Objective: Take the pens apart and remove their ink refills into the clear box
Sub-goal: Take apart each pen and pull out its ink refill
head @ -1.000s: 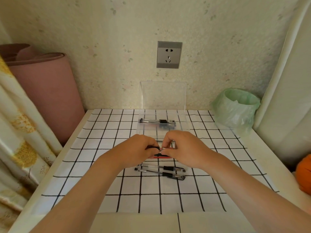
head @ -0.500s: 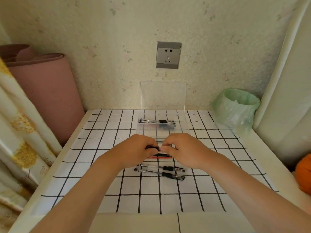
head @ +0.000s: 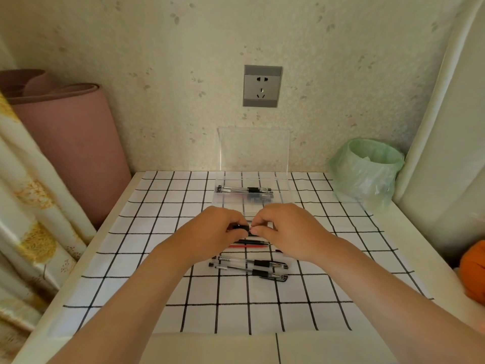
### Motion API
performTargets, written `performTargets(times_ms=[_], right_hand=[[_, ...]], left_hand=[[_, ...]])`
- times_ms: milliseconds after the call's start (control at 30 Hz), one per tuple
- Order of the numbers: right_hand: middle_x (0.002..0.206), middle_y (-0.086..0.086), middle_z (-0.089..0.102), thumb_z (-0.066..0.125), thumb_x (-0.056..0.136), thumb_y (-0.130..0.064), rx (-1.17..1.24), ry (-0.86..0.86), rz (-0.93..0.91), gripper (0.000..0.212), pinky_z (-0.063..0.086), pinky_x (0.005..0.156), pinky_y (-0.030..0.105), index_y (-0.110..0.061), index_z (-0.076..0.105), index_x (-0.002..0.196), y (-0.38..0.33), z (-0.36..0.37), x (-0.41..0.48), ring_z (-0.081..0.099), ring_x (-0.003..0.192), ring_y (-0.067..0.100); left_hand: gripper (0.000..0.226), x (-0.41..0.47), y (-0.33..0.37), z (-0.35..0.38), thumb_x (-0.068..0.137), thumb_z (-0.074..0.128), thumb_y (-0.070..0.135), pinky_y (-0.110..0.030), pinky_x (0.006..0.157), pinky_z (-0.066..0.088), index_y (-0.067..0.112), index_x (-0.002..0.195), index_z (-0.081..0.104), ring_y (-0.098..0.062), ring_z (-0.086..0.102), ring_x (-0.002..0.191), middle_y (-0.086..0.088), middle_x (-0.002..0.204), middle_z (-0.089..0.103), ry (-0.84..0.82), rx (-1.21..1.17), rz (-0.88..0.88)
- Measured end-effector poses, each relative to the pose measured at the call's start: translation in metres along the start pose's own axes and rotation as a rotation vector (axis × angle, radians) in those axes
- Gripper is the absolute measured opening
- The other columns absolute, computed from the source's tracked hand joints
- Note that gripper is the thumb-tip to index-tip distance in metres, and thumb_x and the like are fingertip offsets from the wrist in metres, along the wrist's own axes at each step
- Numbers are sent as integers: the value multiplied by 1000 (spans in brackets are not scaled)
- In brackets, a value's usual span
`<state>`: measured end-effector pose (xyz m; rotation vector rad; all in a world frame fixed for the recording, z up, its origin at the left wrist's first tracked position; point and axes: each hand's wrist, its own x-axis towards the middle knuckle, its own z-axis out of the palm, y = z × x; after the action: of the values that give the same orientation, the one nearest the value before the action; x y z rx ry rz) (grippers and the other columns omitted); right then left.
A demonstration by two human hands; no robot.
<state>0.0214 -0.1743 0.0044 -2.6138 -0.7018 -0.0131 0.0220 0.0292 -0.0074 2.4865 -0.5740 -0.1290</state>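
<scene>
two whole pens (head: 248, 267) are lying side by side on the checked desk (head: 157, 285), nearest the person and untouched. just beyond them the left hand (head: 214, 232) and right hand (head: 286, 231) are pinching the two ends of a black pen (head: 242, 228), fingertips almost touching. over the last second the hands have been drawing a little closer with no gap opening, so the pen is probably still being unscrewed, not yet parted. under the hands a black and a red refill (head: 248, 246) are showing. further back the clear box (head: 249, 195) is sitting open with pen parts inside, lid against the wall.
</scene>
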Motion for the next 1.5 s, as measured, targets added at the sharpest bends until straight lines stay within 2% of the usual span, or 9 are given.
performTargets(times_ms=[100, 300, 433, 600, 800, 900, 1033, 1200, 1500], right_hand=[[85, -16, 65, 59, 93, -42, 88, -40, 66, 19, 42, 64, 24, -30, 72, 99, 1, -1, 1, 53, 69, -2], [106, -12, 67, 52, 95, -46, -40, -96, 178, 26, 50, 87, 35, -31, 68, 110, 16, -14, -1, 60, 98, 10], [98, -16, 62, 71, 81, -47, -176, -319, 281, 27, 50, 80, 28, -33, 68, 104, 25, -23, -7, 60, 94, 8], [94, -13, 65, 79, 75, -36, -160, -457, 327, 25, 53, 82, 30, -29, 70, 98, 30, -17, -7, 62, 90, 10], [102, -15, 65, 57, 90, -30, -136, -268, 236, 19, 50, 81, 29, -32, 69, 104, 26, -17, -6, 60, 94, 8], [102, -16, 67, 56, 91, -32, -95, -192, 163, 20, 45, 69, 23, -36, 69, 105, 24, -16, -4, 54, 77, -2], [104, -16, 67, 58, 91, -31, 1, -168, 120, 19, 51, 80, 27, -38, 70, 105, 20, -13, -4, 59, 88, -1], [109, -14, 66, 57, 93, -31, 18, -150, 104, 21, 37, 61, 14, -37, 69, 109, 19, -10, -4, 49, 59, -16], [112, -15, 66, 55, 95, -29, 58, -141, 117, 22, 38, 65, 14, -36, 68, 111, 19, -8, -3, 49, 65, -13]], left_hand=[[17, 0, 1, 0, 95, 59, 33, -26, 74, 54, 33, 108, 70, -4, 62, 77, 12, 85, 69, -10, 7, -4], [18, 0, -3, 2, 96, 56, 31, -17, 68, 47, 30, 110, 68, -3, 59, 78, 11, 90, 65, -22, 82, -73], [22, 0, -3, 3, 100, 49, 26, -15, 63, 42, 26, 113, 67, -2, 56, 74, 11, 89, 62, -48, 91, -78], [22, 0, -1, 4, 100, 50, 27, -24, 75, 50, 29, 112, 67, -5, 59, 82, 10, 94, 64, -86, 99, -69], [22, -2, 0, 4, 99, 51, 30, -21, 71, 48, 36, 113, 67, -4, 59, 79, 17, 91, 64, -70, 64, -41], [23, -2, 2, 2, 99, 51, 30, -28, 74, 53, 34, 114, 67, -6, 60, 79, 13, 93, 66, -50, 64, -37], [23, -3, 4, 1, 100, 50, 28, -28, 77, 53, 30, 115, 67, -5, 60, 81, 12, 95, 66, -54, 73, -26], [23, -3, 3, 0, 100, 50, 29, -24, 75, 51, 32, 114, 67, -4, 59, 80, 14, 94, 65, -63, 76, -25], [19, -3, -2, -2, 100, 50, 30, -17, 64, 40, 34, 108, 67, -3, 57, 75, 17, 83, 61, -61, 58, -30]])
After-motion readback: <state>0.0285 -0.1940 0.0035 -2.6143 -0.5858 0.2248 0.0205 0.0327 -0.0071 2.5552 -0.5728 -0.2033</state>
